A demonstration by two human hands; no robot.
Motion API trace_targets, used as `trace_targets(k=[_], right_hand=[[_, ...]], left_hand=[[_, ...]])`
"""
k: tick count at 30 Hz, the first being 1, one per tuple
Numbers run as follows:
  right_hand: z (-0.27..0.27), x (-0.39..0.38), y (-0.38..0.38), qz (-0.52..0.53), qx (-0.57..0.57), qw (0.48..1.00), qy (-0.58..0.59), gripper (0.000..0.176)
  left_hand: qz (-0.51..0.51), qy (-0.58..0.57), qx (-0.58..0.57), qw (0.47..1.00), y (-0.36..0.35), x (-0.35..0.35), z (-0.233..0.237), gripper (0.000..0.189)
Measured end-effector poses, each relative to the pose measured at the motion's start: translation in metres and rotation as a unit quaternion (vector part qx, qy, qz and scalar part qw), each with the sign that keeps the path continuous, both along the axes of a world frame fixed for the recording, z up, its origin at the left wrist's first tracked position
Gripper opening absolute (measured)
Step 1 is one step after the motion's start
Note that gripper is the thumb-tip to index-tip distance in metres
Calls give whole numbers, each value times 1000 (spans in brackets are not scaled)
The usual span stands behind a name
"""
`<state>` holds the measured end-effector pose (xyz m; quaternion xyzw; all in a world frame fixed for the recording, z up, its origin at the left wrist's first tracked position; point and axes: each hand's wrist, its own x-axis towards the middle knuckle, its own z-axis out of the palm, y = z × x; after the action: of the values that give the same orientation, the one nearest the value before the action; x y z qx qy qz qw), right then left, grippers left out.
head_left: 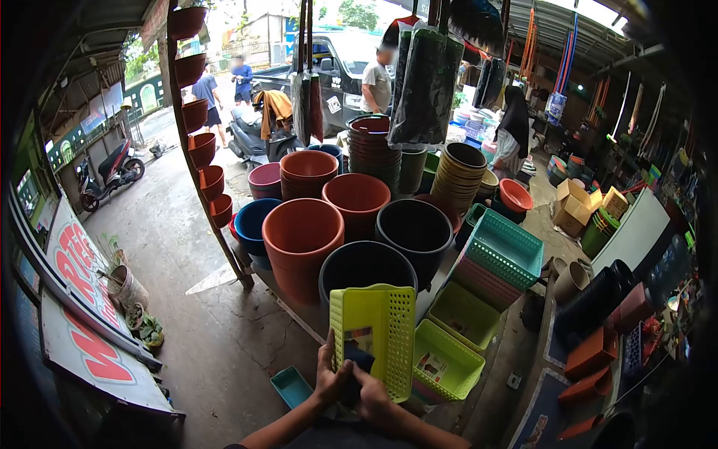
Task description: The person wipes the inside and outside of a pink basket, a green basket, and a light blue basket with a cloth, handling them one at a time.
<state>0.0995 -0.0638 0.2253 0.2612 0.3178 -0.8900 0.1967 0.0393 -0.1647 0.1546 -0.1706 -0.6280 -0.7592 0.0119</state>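
A lime-green perforated plastic basket (393, 340) is tilted up in front of me, its open side facing me. My left hand (330, 376) grips the basket's lower left side, fingers wrapped round the edge. Close beside it, my right hand (372, 396) is closed on a dark cloth (362, 358) that sits against the inside of the basket. A label with a picture shows behind the cloth. The cloth's lower part is hidden by my hands. Just beyond the basket stands a large black pot (368, 263).
Terracotta pots (303, 232) and a blue pot (258, 217) crowd the display ahead. To the right are stacked green baskets (452, 359) and teal baskets (508, 243). A teal container (292, 387) lies on the floor. Wrapped black goods (425, 86) hang overhead. Several people stand farther off.
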Motion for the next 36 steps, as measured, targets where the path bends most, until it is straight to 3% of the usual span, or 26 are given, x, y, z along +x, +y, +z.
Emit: trace_targets(k=[3, 6, 9, 13, 17, 18, 19, 20, 21, 22, 23, 24, 25, 27, 29, 31, 32, 34, 36], right_hand=[[-1, -18, 14, -44, -24, 998, 26, 46], [15, -33, 29, -96, 32, 990, 93, 49], [27, -49, 48, -121, -8, 990, 66, 47], [29, -51, 53, -129, -2, 984, 121, 57], [52, -30, 51, -177, -44, 961, 206, 50], [59, -21, 48, -207, 117, 927, 290, 50], [61, -15, 47, -230, 273, 860, 365, 50], [49, -19, 57, -175, 402, 753, 491, 52], [48, -24, 65, -175, 403, 753, 491, 52], [50, -28, 71, -126, 613, 560, 544, 56], [51, -33, 75, -65, 770, 320, 548, 62], [47, -41, 80, 81, 804, 279, 519, 69], [40, -51, 87, 80, 806, 281, 515, 69], [23, -70, 105, 139, 853, 213, 456, 68], [22, -73, 118, 130, 867, 193, 440, 67], [24, -75, 123, 181, 767, 485, 379, 65], [14, -74, 123, 182, 768, 484, 378, 65], [-10, -67, 122, 178, 884, 233, 365, 62], [-19, -59, 118, 221, 886, 215, 346, 62]], left_hand=[[-55, -11, 2, 998, 2, 6, -13, 91], [-102, -40, -4, 994, 4, 17, -15, 95], [-114, -23, -55, 992, 3, 22, -24, 96], [-124, -30, -11, 992, 2, 14, -22, 98], [-84, -26, 4, 996, -2, 3, -15, 97], [-74, -66, 8, 995, -4, 0, -16, 98], [-64, -105, 12, 992, -6, -3, -16, 99], [-56, -87, -12, 995, -8, -6, -16, 98], [-56, -87, -12, 995, -7, -5, -16, 98], [-67, -94, -7, 993, -6, -2, -1, 95], [-79, -103, -3, 992, -4, 1, 10, 93], [-82, -105, -4, 991, -3, 3, 15, 93], [-100, -120, 2, 988, -3, 4, 19, 93], [-120, -134, 3, 984, -5, 5, 20, 94], [-104, -146, 25, 983, -4, 1, 20, 95], [-93, -109, -22, 989, -10, -5, 24, 94], [-82, -76, -71, 991, -14, -5, 25, 94], [-80, -66, -93, 990, -17, -5, 24, 93], [-83, -50, -116, 989, -16, -10, 23, 92]])
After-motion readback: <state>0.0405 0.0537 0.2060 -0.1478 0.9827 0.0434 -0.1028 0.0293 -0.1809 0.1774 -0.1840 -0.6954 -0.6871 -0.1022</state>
